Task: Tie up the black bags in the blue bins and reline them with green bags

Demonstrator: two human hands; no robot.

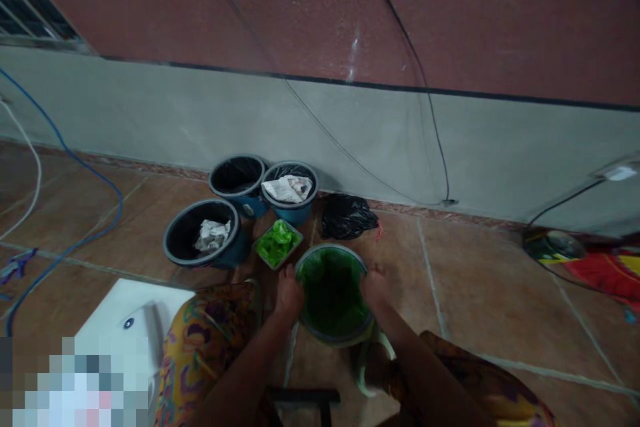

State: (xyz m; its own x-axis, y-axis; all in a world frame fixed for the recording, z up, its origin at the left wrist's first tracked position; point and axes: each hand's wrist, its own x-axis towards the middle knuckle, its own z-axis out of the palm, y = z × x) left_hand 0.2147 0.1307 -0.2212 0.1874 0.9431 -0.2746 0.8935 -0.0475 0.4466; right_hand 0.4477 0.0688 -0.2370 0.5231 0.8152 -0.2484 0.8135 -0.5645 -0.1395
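One bin [334, 340] with a green bag [333, 293] inside stands near, on the floor [470, 280]. The left hand [289, 293] and right hand [375, 288] grip its sides, maybe fitting the bag; the next move likely calls for even pulls. Farther back sit a tray [289, 252] and a black sack [347, 217].

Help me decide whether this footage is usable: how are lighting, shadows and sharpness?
Head view: dim overall, the green-lined bin darkest deep inside; head view: left hand and right hand look soft, finger detail poor; head view: faint shadow on the wall beside the paper-topped bin; head view: lower-left corner pixelated.
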